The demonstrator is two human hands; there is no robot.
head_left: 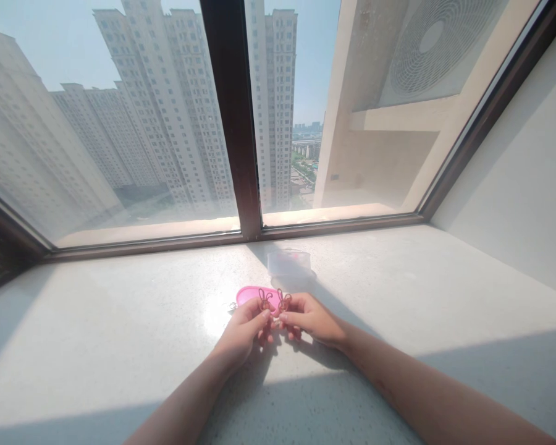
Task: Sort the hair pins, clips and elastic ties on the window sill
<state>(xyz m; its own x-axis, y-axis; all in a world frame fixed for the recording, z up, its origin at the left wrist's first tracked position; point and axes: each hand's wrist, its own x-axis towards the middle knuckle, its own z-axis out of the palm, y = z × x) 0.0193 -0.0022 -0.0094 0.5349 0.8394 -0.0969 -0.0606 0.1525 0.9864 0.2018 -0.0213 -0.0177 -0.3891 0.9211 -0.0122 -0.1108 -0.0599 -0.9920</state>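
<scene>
My left hand (243,329) and my right hand (308,318) meet over a pale stone windowsill (120,334), fingertips almost touching. Each hand pinches a small wire charm with two rabbit-like ears: the left charm (264,299) and the right charm (283,300) stand side by side above the fingers. Just behind the hands a pink oval tray (250,294) lies flat on the sill. Something small and metallic (232,306) pokes out at its left end.
A small clear plastic box (289,262) sits behind the pink tray, near the dark window frame (234,123). Tall apartment blocks and an outdoor fan unit (426,49) show through the glass. A white wall (514,185) rises on the right.
</scene>
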